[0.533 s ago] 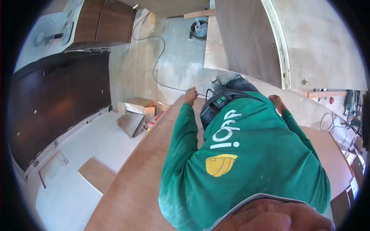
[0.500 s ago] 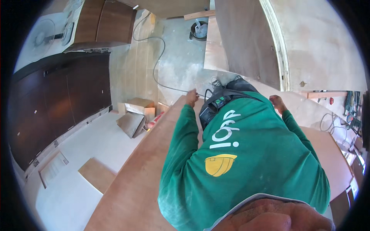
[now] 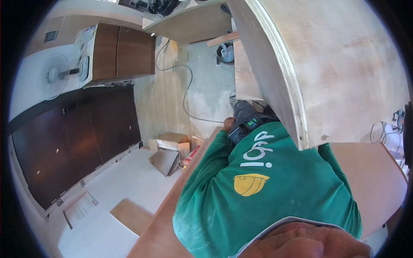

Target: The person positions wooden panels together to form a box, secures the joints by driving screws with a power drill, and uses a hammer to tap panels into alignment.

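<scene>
My left hand is at my waist on the left, beside a black pouch or device with green marks on my belt. Its fingers are curled in; whatever they may hold is hidden. Over my right side stands a large pale plywood panel with a light layered edge. My right hand is out of sight behind it, and only the green sleeve comes out below. A reddish-brown board runs along my left side, and a similar board lies at my right.
A black cable winds over the floor towards my waist. Dark cabinet doors, a fan, cardboard boxes and a loose wood piece are on the left. A dark bucket holding a plastic bag is ahead.
My left hand has drawn in to my waist and its fingers have curled. The plywood panel now covers more of my right side and hides my right hand. The view has shifted.
</scene>
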